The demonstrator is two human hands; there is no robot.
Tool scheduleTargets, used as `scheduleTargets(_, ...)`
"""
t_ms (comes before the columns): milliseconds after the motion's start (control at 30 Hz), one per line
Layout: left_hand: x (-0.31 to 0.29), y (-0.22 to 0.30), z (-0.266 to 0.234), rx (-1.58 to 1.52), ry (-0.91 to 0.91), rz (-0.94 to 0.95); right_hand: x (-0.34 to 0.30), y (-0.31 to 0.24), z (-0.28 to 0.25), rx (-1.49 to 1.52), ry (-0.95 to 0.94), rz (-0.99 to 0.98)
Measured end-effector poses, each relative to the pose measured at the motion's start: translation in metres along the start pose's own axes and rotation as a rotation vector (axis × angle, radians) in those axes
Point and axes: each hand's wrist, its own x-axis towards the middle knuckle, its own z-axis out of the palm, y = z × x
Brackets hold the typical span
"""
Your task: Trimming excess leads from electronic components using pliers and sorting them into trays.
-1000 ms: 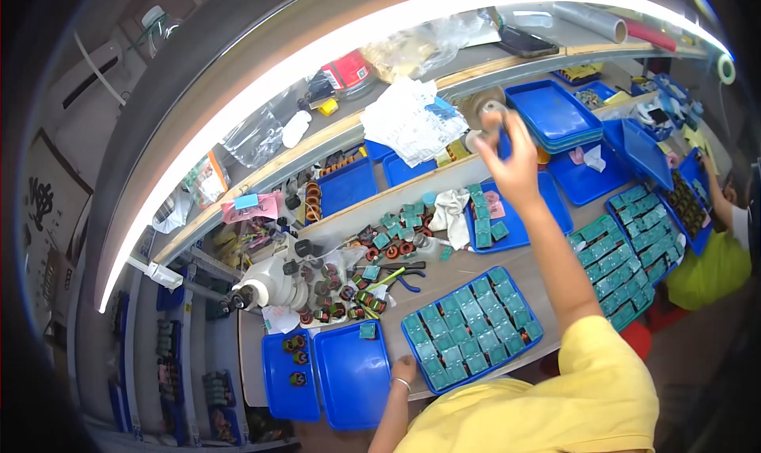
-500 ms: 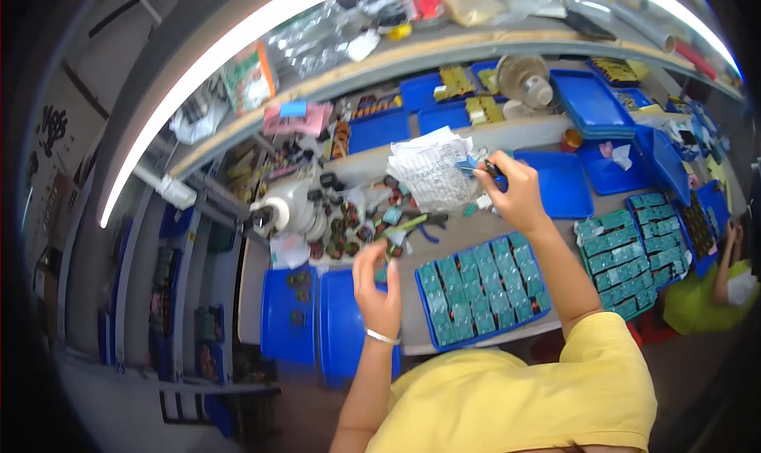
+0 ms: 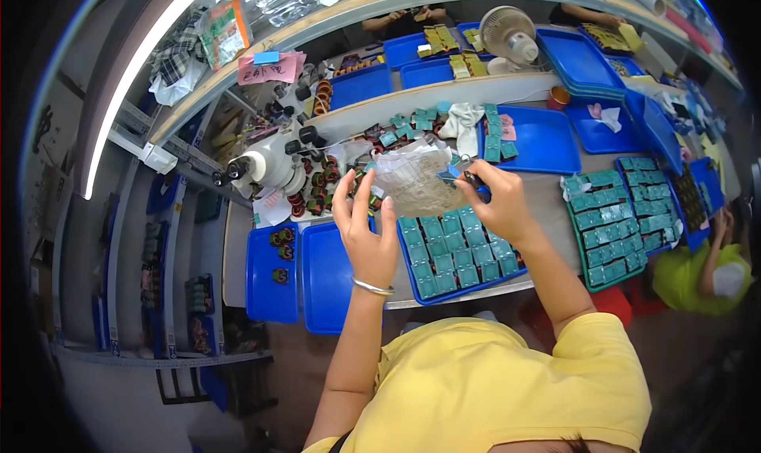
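My left hand point(image 3: 369, 235) is raised over the bench with fingers apart and nothing in them. A silver bangle is on its wrist. Closed in a pinch, my right hand point(image 3: 498, 203) grips a small dark-handled tool point(image 3: 477, 185), partly hidden by the fingers. A small blue piece point(image 3: 453, 172) shows at its tip; its kind is unclear. Between my hands are crumpled, written paper sheets point(image 3: 416, 185), beside the right fingertips; whether they are gripped, I cannot tell. Below them, a blue tray point(image 3: 468, 293) holds rows of teal rectangular modules point(image 3: 452, 251).
A white microscope point(image 3: 268, 166) stands at the left among small wound parts. Blue trays point(image 3: 329, 271) line the front left edge. More module trays point(image 3: 606, 231) are at the right, with a blue tray point(image 3: 547, 140) behind. A fan point(image 3: 509, 37) and other people are farther off.
The view has shifted. The paper sheets sit lower, nearer the module tray. My left hand has risen with its fingers spread wider; my right hand still pinches the dark-handled tool.
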Motion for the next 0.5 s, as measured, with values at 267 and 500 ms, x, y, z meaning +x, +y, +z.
scheduleTargets(267, -0.013, 0.01, 0.006, -0.104, 0.04, -0.03, -0.016, 0.001, -0.003, -0.027, 0.007, 0.015)
scheduleTargets(500, -0.034, -0.019, 0.015, -0.868, -0.211, -0.547, -0.026, -0.014, -0.004, 0.161, -0.07, 0.176)
